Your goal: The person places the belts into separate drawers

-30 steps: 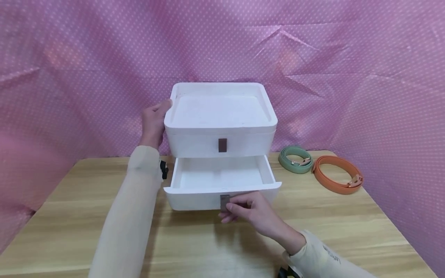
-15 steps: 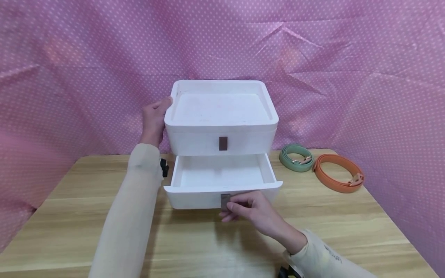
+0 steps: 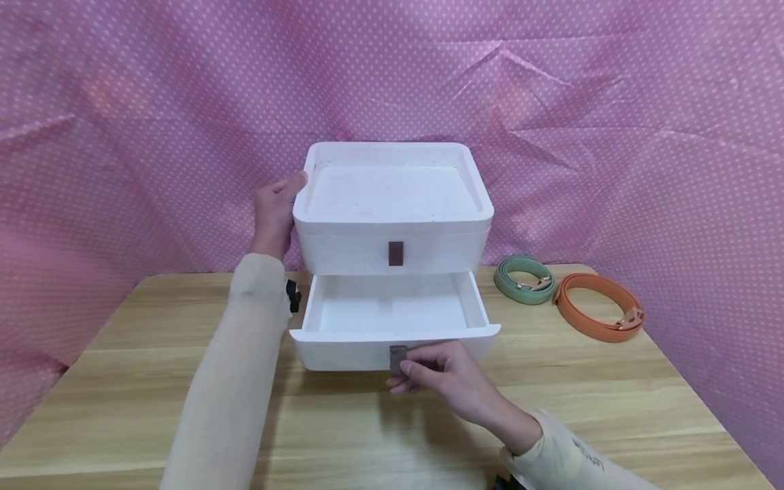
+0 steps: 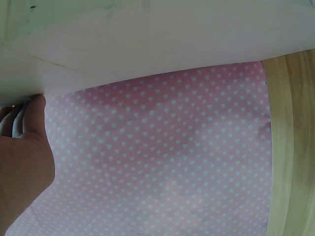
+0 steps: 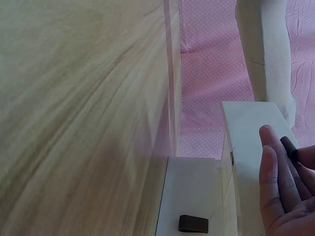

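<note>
A white drawer box (image 3: 392,194) with a tray-like top stands on the table. Below its upper drawer, one drawer (image 3: 392,303) is pulled out, its inside bare. My right hand (image 3: 453,381) pinches the brown pull tab (image 3: 398,359) on that drawer's front; the right wrist view shows this dark tab (image 5: 289,147) between thumb and fingers. My left hand (image 3: 274,211) rests against the box's left side, a fingertip at the top rim. In the left wrist view, the left hand (image 4: 27,152) touches the white side wall (image 4: 147,44).
A coiled green belt (image 3: 523,280) and a coiled orange belt (image 3: 599,307) lie on the wooden table (image 3: 184,381), right of the box. The right wrist view shows a lower drawer front (image 5: 192,182) with its own tab. Pink dotted cloth (image 3: 392,68) hangs behind.
Both hands and the pulled-out drawer hold almost the same place. Only the head view shifts slightly.
</note>
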`<state>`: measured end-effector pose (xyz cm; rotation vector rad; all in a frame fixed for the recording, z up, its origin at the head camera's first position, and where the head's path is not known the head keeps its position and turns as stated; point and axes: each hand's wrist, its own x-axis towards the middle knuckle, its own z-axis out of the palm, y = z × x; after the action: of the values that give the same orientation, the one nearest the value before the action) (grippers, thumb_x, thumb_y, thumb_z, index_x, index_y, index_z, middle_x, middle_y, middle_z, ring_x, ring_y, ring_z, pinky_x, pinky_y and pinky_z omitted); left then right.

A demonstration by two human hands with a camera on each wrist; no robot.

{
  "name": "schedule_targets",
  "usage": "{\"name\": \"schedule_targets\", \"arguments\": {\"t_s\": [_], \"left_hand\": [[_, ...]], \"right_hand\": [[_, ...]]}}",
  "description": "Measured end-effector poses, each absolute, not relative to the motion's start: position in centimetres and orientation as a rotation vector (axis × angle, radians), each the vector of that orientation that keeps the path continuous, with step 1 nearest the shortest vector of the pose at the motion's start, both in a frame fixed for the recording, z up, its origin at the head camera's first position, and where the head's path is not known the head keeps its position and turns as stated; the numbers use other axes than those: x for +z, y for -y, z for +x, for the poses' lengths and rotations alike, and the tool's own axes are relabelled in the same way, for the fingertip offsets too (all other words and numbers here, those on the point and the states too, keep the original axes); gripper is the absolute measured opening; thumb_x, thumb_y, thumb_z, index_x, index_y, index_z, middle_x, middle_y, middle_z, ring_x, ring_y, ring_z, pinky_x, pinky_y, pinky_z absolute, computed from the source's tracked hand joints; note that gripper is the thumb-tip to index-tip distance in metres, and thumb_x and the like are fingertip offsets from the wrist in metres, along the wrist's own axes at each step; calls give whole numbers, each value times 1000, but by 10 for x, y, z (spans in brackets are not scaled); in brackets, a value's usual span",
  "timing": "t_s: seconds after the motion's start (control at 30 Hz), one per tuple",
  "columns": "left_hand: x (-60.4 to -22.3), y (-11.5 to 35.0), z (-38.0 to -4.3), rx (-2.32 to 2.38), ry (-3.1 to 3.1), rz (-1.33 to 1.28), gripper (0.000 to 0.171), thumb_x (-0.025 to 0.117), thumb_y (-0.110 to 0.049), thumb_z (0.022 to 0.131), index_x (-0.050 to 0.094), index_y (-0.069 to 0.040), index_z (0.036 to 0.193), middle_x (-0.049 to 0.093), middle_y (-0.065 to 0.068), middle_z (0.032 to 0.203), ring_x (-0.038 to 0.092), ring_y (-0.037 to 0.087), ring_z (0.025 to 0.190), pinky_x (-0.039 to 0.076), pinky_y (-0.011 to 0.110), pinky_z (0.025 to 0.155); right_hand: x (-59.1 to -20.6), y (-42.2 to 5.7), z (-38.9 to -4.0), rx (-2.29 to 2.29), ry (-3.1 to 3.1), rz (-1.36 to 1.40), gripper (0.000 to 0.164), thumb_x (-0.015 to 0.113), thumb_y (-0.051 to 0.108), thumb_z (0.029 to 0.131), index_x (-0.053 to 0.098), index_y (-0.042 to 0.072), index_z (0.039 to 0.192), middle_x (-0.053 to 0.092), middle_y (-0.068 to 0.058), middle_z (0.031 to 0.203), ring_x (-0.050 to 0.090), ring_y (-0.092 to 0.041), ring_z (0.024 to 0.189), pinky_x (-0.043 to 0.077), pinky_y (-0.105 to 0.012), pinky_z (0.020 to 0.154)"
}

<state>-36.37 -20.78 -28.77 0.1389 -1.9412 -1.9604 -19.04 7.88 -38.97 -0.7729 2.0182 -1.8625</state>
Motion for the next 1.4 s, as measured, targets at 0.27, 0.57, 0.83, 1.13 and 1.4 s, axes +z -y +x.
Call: {"name": "schedule_targets", "arguments": {"t_s": [0.27,0.57,0.83,1.13,1.4], "left_hand": [[-287,208,-365,-1965,1928,123,44,68,-45,91,72,-7,110,69,8,102,65,17,85,56,24,71],[-287,206,-366,-1963,1931,128,40,68,-46,91,74,-10,107,69,7,101,66,18,86,57,25,72],[-291,207,-365,-1942,1936,118,39,68,-47,91,66,-12,72,67,2,81,62,15,75,55,23,65],[-288,208,-363,-1966,1912,123,38,69,-46,90,75,-10,99,69,6,97,65,16,82,56,23,69],[-288,207,-361,-1964,1924,147,42,69,-48,90,74,-8,103,69,7,101,65,17,85,56,24,70]], "right_hand": [[-388,-77,-189,-1860,-2024,-757,19,57,3,98,66,-12,105,72,-18,95,70,-34,88,57,-43,82],[-390,-78,-187,-1875,-2030,-782,18,57,2,98,67,-11,102,72,-19,93,71,-33,86,57,-44,80],[-392,-79,-184,-1842,-2038,-771,19,58,6,99,69,-9,100,73,-15,88,72,-31,81,58,-40,78],[-390,-82,-182,-1831,-2027,-764,19,58,6,99,68,-9,101,73,-14,89,72,-30,81,58,-40,79],[-391,-83,-179,-1840,-2010,-775,18,58,6,98,68,-8,100,73,-15,88,72,-30,82,58,-40,80]]}}
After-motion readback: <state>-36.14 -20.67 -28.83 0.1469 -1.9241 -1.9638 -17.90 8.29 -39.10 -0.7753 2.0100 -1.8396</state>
